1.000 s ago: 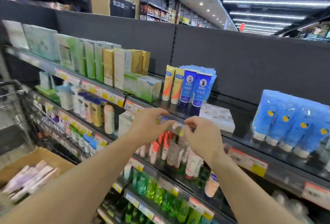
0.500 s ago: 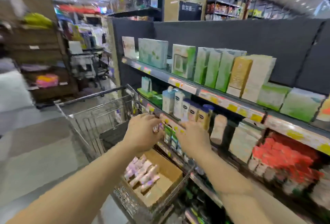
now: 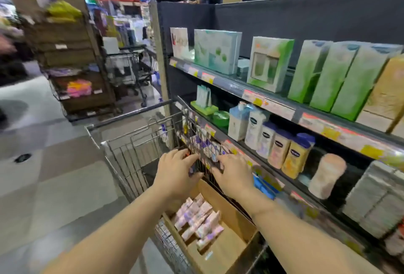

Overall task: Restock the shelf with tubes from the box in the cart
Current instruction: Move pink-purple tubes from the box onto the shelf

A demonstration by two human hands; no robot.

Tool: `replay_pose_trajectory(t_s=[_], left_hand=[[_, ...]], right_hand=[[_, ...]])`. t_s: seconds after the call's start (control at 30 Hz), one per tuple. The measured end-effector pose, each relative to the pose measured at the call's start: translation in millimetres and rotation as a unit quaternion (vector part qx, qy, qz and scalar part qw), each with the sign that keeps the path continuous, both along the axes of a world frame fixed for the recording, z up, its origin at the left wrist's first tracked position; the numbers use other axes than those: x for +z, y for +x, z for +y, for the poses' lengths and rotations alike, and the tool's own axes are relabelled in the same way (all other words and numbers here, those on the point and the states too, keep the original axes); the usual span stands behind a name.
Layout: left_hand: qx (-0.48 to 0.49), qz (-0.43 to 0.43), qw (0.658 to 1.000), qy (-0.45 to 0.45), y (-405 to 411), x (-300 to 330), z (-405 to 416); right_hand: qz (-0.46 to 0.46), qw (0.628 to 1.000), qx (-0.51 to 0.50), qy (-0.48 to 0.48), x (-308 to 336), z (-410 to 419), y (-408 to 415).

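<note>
A cardboard box (image 3: pixel 231 210) sits in the wire cart (image 3: pixel 131 114) at the lower middle, and several pale pink tubes (image 3: pixel 197 219) lie in it. Both my hands hover above the box, at the cart's right rim beside the shelf (image 3: pixel 227 83). My right hand (image 3: pixel 235 175) lies flat with spread fingers against the rim wire. My left hand (image 3: pixel 176 172) reaches toward the same rim. A blurred purple patch shows at its fingertips, and whether it holds anything is unclear.
Lotion bottles (image 3: pixel 278 145) and a pale roll (image 3: pixel 326 175) stand on the middle shelf, green boxes (image 3: pixel 271 63) on the upper one. A second cart (image 3: pixel 129 70) and a brown rack (image 3: pixel 74 70) stand across the aisle. Grey floor (image 3: pixel 43 175) lies to the left.
The view has swung left from the shelf to the cart. My hands left the shelf's price rail, dropped to the cart's rim above the box, and drew slightly apart.
</note>
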State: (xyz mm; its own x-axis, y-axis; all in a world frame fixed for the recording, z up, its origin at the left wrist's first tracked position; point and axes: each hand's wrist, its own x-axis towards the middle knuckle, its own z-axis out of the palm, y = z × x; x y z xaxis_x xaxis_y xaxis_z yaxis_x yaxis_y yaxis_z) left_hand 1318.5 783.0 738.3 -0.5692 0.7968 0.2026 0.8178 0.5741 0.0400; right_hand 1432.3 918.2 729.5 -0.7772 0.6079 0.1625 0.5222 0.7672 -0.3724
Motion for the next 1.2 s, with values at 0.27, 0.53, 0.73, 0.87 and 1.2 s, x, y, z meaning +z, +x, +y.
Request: replay_pose_trajectory(t_s=[0.27, 0.53, 0.73, 0.87, 1.2], left_hand=[[-0.020, -0.064, 0.998, 0.007, -57, -32, 53], [-0.129, -0.104, 0.986, -0.005, -132, -94, 110], [-0.161, -0.187, 0.966, -0.078, -189, -185, 134], [-0.145, -0.211, 0.949, -0.184, -203, -257, 131], [-0.144, -0.287, 0.904, -0.281, -227, -372, 137]], right_hand=[[-0.029, 0.999, -0.029, -0.035, -27, 43, -41], [-0.064, 0.978, -0.158, -0.119, -84, 74, -74], [-0.109, 0.943, -0.237, -0.205, -162, 65, -95], [-0.136, 0.911, -0.283, -0.268, -218, 43, -97], [-0.184, 0.871, -0.306, -0.337, -308, 24, -99]])
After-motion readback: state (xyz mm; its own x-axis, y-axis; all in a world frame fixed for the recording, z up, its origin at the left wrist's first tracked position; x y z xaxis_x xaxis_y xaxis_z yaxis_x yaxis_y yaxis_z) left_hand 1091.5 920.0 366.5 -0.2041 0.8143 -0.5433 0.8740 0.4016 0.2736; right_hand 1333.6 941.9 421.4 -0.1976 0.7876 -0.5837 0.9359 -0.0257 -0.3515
